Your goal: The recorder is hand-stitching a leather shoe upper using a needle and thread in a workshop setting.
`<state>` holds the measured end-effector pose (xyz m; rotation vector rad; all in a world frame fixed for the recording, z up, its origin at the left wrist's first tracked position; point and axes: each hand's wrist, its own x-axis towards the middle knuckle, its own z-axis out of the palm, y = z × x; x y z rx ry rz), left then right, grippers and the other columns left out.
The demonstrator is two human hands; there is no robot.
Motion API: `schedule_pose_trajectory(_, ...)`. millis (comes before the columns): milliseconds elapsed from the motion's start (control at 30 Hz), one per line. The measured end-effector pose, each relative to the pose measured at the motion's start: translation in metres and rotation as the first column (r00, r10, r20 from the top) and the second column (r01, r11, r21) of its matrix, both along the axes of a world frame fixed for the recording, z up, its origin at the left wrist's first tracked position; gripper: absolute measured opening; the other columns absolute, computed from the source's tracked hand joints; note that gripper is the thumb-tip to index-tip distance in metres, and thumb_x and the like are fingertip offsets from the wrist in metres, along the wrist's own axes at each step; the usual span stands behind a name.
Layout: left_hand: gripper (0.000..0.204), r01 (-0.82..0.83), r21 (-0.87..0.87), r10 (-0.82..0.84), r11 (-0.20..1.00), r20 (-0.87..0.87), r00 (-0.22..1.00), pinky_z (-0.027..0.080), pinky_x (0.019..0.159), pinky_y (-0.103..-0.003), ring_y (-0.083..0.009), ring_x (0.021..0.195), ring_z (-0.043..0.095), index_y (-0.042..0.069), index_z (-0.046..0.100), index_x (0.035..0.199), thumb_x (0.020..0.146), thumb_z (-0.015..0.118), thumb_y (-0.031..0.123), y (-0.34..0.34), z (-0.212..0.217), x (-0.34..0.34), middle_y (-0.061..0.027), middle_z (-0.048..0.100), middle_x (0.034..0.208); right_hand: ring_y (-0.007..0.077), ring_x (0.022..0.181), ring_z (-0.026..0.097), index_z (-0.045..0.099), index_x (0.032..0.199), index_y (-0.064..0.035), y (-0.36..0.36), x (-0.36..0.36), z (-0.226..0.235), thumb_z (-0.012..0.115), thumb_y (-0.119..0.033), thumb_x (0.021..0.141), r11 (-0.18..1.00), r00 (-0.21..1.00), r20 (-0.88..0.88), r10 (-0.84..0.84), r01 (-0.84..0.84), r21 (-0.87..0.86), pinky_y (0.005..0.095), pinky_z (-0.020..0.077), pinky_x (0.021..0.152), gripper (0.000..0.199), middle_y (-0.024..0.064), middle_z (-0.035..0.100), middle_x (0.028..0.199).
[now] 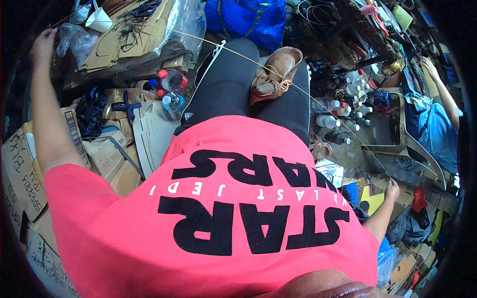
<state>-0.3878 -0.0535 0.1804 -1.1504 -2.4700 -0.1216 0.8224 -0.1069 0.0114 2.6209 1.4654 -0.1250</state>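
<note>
A brown leather moccasin-type shoe (283,63) rests between my thighs, with loops of light cord at its front. From it a thin tan thread (213,43) runs taut out to both sides. My left hand (43,45) is stretched far out at the upper left, fingers closed at the thread's end beside a clear plastic bag (82,43). Out at the lower right, my right hand (392,190) pinches the other end. Both arms are spread wide, and neither hand touches the shoe.
Cardboard sheets (117,49) and a white cup-like scoop (99,21) lie at the upper left. Plastic bottles (173,102) stand left of my legs, with several more bottles (343,108) at right. A blue bag (248,22) sits ahead. Another person's arm (442,92) is at far right.
</note>
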Motion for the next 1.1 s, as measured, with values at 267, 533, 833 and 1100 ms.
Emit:
schedule_pose_trajectory(267,0.047,0.881,0.319,-0.842,0.349,0.519,0.145,0.043,0.095,-0.032,-0.0256,0.106,0.058,0.013,0.055,0.125,0.079,0.063,0.010,0.028,-0.169,0.395,-0.0122,0.061,0.114,0.0096,0.086,0.054,0.048,0.135,-0.0176,0.085,-0.379,-0.039,0.065,-0.013,0.084,0.875,0.367,-0.817,0.445,-0.371,0.310,0.0223,0.0435,0.077,0.053,0.0052,0.061,0.100)
schedule_pose_trajectory(533,0.020,0.788,0.285,-0.507,0.546,0.861,0.039,0.042,0.062,-0.028,-0.0094,0.066,0.050,0.003,0.063,0.086,0.086,0.062,0.023,0.032,-0.188,0.425,-0.0021,0.055,0.065,0.0062,0.062,0.039,0.058,0.083,-0.0025,0.095,-0.485,-0.022,0.066,-0.024,0.085,0.812,0.292,-0.821,0.491,-0.496,0.309,0.0248,0.0357,0.054,0.023,-0.0025,0.044,0.063)
schedule_pose_trajectory(833,0.025,0.550,0.346,-0.351,0.760,0.931,-0.100,0.044,0.067,-0.023,-0.0065,0.068,0.052,0.003,0.061,0.082,0.090,0.058,0.026,0.023,-0.206,0.285,0.0016,0.058,0.072,0.0045,0.058,0.035,0.053,0.072,-0.0089,0.101,-0.385,-0.031,0.061,-0.027,0.089,0.914,0.258,-0.911,0.322,-0.333,0.229,0.0225,0.0290,0.053,0.026,-0.0071,0.040,0.063)
schedule_pose_trajectory(1100,0.037,0.772,0.345,-0.754,0.535,0.606,0.252,0.040,0.097,-0.034,-0.0240,0.114,0.053,0.009,0.060,0.116,0.081,0.066,0.021,0.049,-0.171,0.375,-0.0145,0.058,0.119,0.0077,0.072,0.049,0.062,0.117,-0.0094,0.115,-0.379,-0.027,0.055,-0.014,0.091,0.887,0.422,-0.805,0.417,-0.383,0.258,0.0224,0.0416,0.066,0.028,0.0003,0.053,0.089)
